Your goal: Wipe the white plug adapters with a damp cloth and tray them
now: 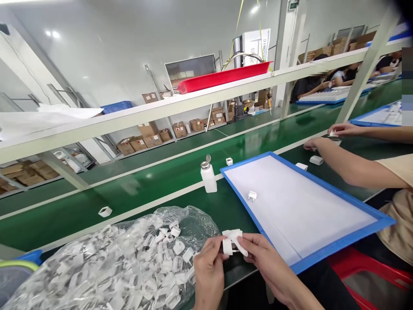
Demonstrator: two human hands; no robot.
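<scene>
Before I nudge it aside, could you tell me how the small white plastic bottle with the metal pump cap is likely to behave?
The small white plastic bottle with the metal pump cap stands tall and narrow on the smooth green conveyor belt, so a push near the cap would probably tip it. Being plastic and small, it likely feels light and stiff. A low push may slide it across the glossy surface.

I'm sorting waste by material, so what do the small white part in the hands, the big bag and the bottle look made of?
The small white part, held by the left hand and right hand with a white cloth, looks like matte moulded plastic. The bag is clear, glossy, crinkled film. The bottle seems opaque white plastic with a shiny, probably metal, cap.
</scene>
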